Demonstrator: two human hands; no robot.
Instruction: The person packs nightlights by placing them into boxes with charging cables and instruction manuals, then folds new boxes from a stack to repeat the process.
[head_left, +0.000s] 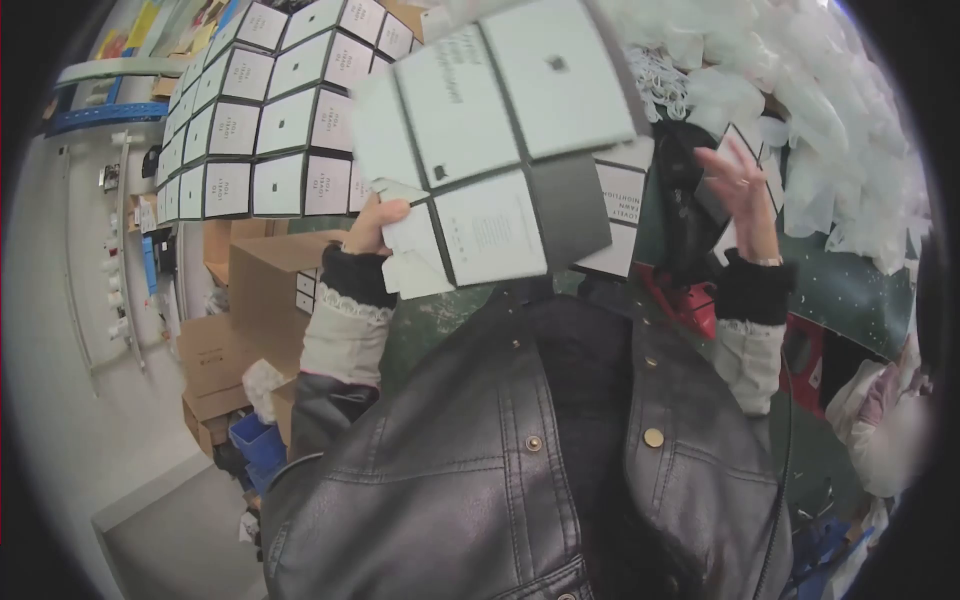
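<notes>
A large unfolded white-and-black printed carton sheet [490, 229] is tilted up in front of me. My left hand [374, 224] is closed on its left edge, the thumb over the white flap. To the right, my right hand [745, 190] is raised with its fingers apart and slightly blurred, holding nothing. It is near another white-and-black piece [768, 165]. Below the held sheet's right part lies a printed sheet [622, 195] with lettering on it.
Rows of white boxes [280, 128] are stacked at the upper left. An open brown cardboard box [265, 290] stands left of me, with a blue bin [258, 441] below. Clear plastic bags [830, 110] heap at the upper right, beside white cables [660, 85].
</notes>
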